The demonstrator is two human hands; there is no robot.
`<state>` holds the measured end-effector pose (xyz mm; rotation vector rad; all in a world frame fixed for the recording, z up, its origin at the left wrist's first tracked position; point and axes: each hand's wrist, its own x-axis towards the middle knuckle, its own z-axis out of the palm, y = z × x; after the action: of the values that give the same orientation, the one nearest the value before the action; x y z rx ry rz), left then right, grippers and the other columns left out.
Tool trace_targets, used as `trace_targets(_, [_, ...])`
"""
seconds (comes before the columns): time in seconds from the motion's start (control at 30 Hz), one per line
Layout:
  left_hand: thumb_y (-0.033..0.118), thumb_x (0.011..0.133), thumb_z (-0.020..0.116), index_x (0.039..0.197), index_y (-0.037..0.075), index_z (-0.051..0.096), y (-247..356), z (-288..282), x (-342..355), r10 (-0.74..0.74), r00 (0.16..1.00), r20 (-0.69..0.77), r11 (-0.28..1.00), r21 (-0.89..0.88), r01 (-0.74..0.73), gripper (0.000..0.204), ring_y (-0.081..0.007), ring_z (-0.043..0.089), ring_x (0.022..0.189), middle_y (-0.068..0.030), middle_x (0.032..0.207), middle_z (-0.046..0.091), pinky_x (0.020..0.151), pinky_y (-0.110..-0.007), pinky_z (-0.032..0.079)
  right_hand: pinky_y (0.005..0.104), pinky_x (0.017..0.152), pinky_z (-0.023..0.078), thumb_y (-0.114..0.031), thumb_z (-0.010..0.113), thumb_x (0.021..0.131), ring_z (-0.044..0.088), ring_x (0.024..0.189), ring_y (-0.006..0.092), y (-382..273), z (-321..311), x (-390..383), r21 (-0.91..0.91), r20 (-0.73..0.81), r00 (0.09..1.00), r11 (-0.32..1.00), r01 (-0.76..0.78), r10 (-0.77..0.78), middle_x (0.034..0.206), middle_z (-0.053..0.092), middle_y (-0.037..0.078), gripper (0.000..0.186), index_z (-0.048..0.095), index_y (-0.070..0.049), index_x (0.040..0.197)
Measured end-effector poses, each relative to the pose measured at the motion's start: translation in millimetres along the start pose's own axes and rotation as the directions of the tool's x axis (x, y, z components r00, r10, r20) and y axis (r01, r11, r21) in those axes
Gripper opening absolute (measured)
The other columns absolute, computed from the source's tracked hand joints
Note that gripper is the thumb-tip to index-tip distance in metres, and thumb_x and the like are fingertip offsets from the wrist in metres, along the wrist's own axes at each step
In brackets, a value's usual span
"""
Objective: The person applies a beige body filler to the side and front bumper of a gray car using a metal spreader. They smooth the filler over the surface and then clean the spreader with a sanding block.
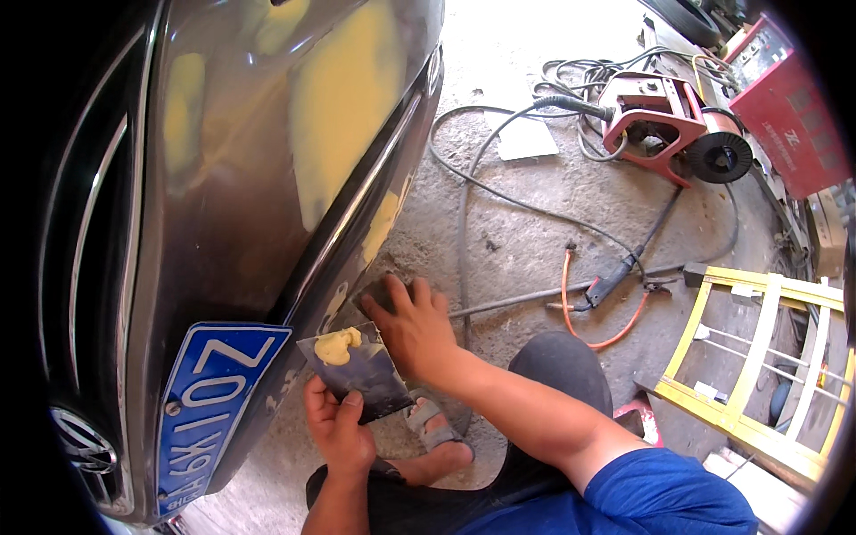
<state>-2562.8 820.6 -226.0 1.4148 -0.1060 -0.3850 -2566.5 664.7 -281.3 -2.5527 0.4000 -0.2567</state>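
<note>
The left hand [337, 430] grips one dark metal board [361, 367] by its lower edge, thumb on top, holding it tilted just below the right hand. One lump of yellow filler putty [337, 346] sits on the board's upper left corner. The right hand [412, 328] presses one dark spreader blade [378, 294] against the lower edge of the car bumper [232, 223], fingers spread flat over the blade, so most of the blade is hidden beneath them.

Above both hands, the bumper carries about four yellow filler patches [343, 98]: one large, one at the far left, one small strip just above the right hand, and one at the top, cut off by the frame. One blue number plate [209, 406] hangs left of the left hand. One sandalled foot [432, 437] shows just right of the left hand; the second foot cannot be seen.

Well beyond the right hand on the concrete floor [526, 223] stands one red wire-feed welder [669, 125] with tangled cables, and one welding torch with an orange hose [606, 290] lies nearer. One yellow stepladder [758, 374] lies to the right, partly cut off. A second red machine [789, 107] at the upper right is cropped by the rim and hard to make out.
</note>
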Motion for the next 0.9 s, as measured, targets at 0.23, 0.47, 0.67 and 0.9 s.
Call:
trace_targets(0.23, [-0.003,0.08,0.055,0.127,0.001,0.045,-8,14,1,-0.073,0.996,0.051,0.991,-0.109,0.079,0.049,-0.0199,0.051,0.115,-0.0117,0.124,0.054,0.103,-0.034,0.036,0.0417,0.101,0.036,-0.02,0.057,0.089,0.043,0.121,0.0343,44,-62,-31,0.599,0.093,0.996,0.799,-0.053,-0.004,0.13,0.045,0.018,0.048,0.049,-0.008,0.136])
trace_targets(0.47, [0.001,0.091,0.054,0.13,0.0,0.04,21,64,-34,-0.246,0.969,-0.019,0.958,-0.159,0.24,0.041,-0.0188,0.052,0.112,-0.0113,0.124,0.053,0.101,-0.033,0.038,0.0389,0.101,0.039,-0.013,0.056,0.091,0.047,0.121,0.0335,16,-152,-100,0.726,0.082,0.993,0.688,-0.005,-0.079,0.134,0.044,0.02,0.047,0.048,-0.002,0.136])
trace_targets(0.67, [0.0,0.091,0.054,0.13,0.004,0.039,125,102,-81,-0.281,0.958,0.05,0.94,-0.188,0.286,0.042,-0.0181,0.054,0.113,-0.0096,0.123,0.056,0.102,-0.035,0.039,0.0414,0.096,0.044,-0.012,0.067,0.085,0.052,0.114,0.0353,-32,-225,-156,0.507,0.05,0.999,0.862,-0.014,-0.014,0.127,0.048,0.02,0.046,0.056,-0.009,0.13])
trace_targets(0.9, [-0.002,0.09,0.055,0.129,0.004,0.041,309,139,-138,-0.351,0.91,0.222,0.831,-0.374,0.412,0.042,-0.0173,0.055,0.112,-0.0102,0.121,0.058,0.1,-0.035,0.041,0.0372,0.099,0.042,-0.026,0.062,0.091,0.053,0.116,0.0308,-98,-368,-198,0.508,0.108,0.919,0.773,-0.379,0.38,0.124,0.053,0.018,0.044,0.055,-0.001,0.127])
